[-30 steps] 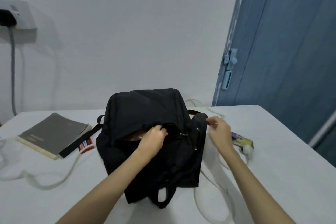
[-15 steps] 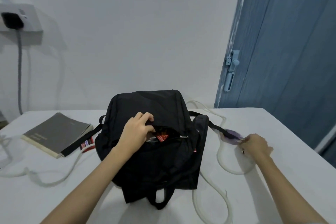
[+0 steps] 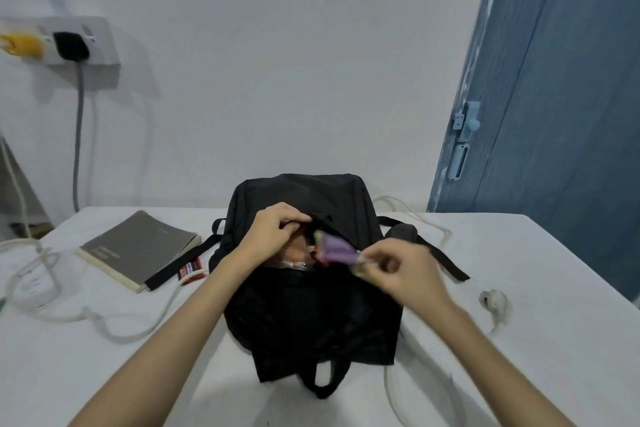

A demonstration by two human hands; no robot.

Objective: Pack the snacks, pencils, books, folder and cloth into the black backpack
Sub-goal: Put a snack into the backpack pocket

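My left hand [image 3: 277,231] holds the backpack [image 3: 311,305] open while my right hand [image 3: 398,270] pinches a purple snack [image 3: 334,249] at its mouth; snacks sit inside, the book [image 3: 138,248] waits on the counter [image 3: 519,288]

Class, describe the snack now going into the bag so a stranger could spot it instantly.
Find the black backpack on the white table. At its open top, the right hand pinches a purple snack packet. It is the only purple item; the packets beneath look red and orange.
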